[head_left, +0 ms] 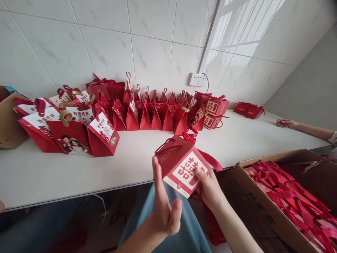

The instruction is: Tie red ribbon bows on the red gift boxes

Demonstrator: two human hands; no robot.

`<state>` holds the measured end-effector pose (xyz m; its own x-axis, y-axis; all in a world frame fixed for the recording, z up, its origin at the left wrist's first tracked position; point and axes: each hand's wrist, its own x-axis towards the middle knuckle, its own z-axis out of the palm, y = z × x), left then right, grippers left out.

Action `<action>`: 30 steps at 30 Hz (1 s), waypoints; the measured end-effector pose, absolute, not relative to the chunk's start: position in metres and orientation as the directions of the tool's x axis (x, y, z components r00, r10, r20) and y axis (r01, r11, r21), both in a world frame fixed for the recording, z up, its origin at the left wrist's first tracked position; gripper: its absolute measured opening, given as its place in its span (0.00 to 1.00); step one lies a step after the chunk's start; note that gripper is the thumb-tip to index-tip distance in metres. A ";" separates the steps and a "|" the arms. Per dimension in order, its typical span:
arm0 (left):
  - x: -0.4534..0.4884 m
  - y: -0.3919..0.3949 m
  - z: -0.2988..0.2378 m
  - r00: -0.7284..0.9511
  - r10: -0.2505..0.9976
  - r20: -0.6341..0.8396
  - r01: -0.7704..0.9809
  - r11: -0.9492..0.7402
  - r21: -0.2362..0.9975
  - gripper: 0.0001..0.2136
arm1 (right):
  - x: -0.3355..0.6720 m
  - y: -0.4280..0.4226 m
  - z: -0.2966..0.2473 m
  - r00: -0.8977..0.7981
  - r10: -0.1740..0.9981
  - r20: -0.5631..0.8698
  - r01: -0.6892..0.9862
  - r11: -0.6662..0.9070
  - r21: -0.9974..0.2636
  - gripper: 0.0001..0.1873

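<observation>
My right hand (209,188) is closed on a red gift box (180,165) with a white label and red ribbons trailing to the right, held just above the white table's front edge (79,186). My left hand (163,205) is beside the box's left face, fingers stretched upward and flat, thumb apart, holding nothing. On the table behind stand several finished red gift boxes (147,114) in a row along the tiled wall, with larger red-and-white boxes (68,130) at the left.
An open cardboard carton (265,214) full of flat red boxes and ribbons sits at the lower right. Another person's hand (286,123) rests on the table at the far right. A brown carton (7,119) stands at the left. A wall socket (197,79) is mounted above.
</observation>
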<state>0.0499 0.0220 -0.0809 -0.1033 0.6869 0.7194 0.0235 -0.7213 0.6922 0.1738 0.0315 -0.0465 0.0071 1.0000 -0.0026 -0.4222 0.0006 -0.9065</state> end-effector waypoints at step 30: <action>-0.004 0.031 -0.023 0.227 0.283 0.932 0.790 -0.613 -0.007 0.05 | 0.188 0.042 -0.030 -0.252 0.478 0.841 0.693 0.696 -0.188 0.34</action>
<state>-0.0044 0.0310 -0.0231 0.2271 0.2829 0.9319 0.7903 -0.6127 -0.0066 0.1883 0.0423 -0.0295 -0.2524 0.4783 0.8411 0.6928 0.6962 -0.1880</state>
